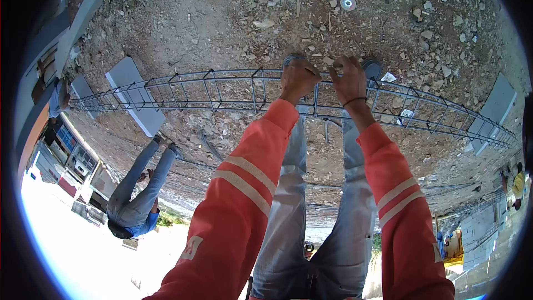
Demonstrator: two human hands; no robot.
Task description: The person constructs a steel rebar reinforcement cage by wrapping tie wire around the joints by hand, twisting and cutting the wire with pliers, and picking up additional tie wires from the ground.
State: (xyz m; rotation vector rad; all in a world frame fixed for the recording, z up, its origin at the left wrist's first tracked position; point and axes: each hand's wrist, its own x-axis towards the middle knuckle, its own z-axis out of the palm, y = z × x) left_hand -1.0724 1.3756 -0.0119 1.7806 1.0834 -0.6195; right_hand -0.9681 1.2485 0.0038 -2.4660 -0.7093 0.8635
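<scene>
A long steel rebar cage (pixel 233 90) runs across the view, with square stirrups along its thin bars. My left hand (pixel 300 79) is closed at the cage's upper bar, just left of the middle. A small dark piece shows at its fingertips, too small to name. Close by on the right, my right hand (pixel 348 79) is over the same bar, its fingers bent but apart, with nothing visible between them. A dark band circles the right wrist. My shoes (pixel 372 68) are beside the cage, partly hidden by the hands.
Grey slabs (pixel 133 94) lie beneath the cage at left, and another slab (pixel 493 112) at right. A person (pixel 136 200) in blue stands at lower left. Other people are at the far left and right edges. Stones and a shiny disc (pixel 348 3) lie on the dirt.
</scene>
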